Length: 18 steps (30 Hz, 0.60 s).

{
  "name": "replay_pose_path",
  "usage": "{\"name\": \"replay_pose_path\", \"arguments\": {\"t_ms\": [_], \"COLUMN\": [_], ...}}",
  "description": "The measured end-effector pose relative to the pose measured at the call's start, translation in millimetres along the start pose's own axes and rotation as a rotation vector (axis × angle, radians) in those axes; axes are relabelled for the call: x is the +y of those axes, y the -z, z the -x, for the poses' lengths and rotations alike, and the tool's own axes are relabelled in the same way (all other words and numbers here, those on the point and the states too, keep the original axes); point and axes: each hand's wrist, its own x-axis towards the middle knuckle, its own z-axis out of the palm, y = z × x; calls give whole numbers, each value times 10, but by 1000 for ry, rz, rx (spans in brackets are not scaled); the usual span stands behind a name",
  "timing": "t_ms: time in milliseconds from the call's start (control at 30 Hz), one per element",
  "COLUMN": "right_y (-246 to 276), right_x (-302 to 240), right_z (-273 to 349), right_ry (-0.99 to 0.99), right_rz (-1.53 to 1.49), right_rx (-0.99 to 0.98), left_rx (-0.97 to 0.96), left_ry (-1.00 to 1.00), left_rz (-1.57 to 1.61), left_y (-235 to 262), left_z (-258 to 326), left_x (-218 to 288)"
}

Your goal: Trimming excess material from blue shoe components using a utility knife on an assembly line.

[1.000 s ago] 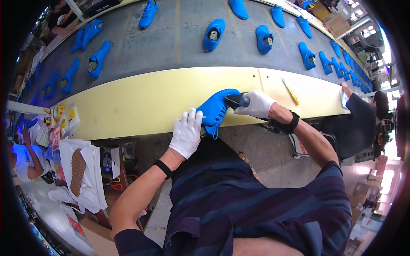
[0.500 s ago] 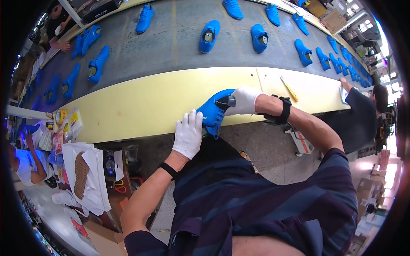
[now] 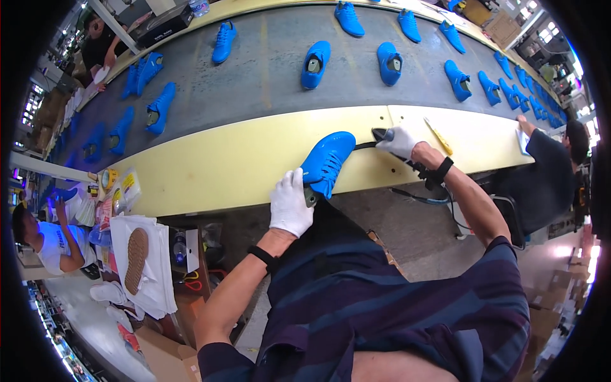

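A blue lace-up sneaker (image 3: 328, 159) lies at the front edge of the pale yellow bench, toe pointing away from me and a little right. My left hand (image 3: 291, 202), in a white glove, is closed around its heel end, beside the dark shoe opening. To the right of the toe, my gloved right hand (image 3: 401, 140) grips a dark hand tool (image 3: 383, 134) just above the bench. A black strip or cord runs between the tool and the shoe, and a dark cable hangs below the right wrist. What the tool is, I cannot make out.
Beyond the bench (image 3: 223, 151), a grey conveyor belt (image 3: 254, 83) carries several blue sneakers. A yellow utility knife (image 3: 439, 136) lies right of my hand. At left are a tape roll (image 3: 109, 178) and a brown sole (image 3: 135, 261) on white sheets. Co-workers are at both sides.
My right hand has drawn the tool away from the sneaker, to the right. The sneaker now shows its toe and laces, and the left hand has shifted to its heel end.
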Motion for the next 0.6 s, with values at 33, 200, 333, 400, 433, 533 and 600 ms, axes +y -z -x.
{"name": "replay_pose_path", "arguments": {"t_ms": [33,200,333,400,433,533,600], "right_y": [-43,73,127,104,106,60,50], "right_x": [132,291,389,486,536,498,474], "right_z": [-146,-297,-302,-346,-349,-400,-451], "right_ry": [36,103,177,190,212,205,226], "right_rz": [-35,-26,88,112,143,102,103], "right_rx": [53,299,415,449,488,472,470], "left_rx": [-5,-195,-288,-335,-406,-538,-488], "left_ry": [4,424,548,916,1045,1181,1020], "left_rz": [-12,172,564,1214,1428,2276,2294], "left_y": [19,74,-20,-124,-147,-409,-568], "left_z": [-9,79,244,306,251,213,168], "left_x": [57,186,-69,-140,-129,-165,-174]}}
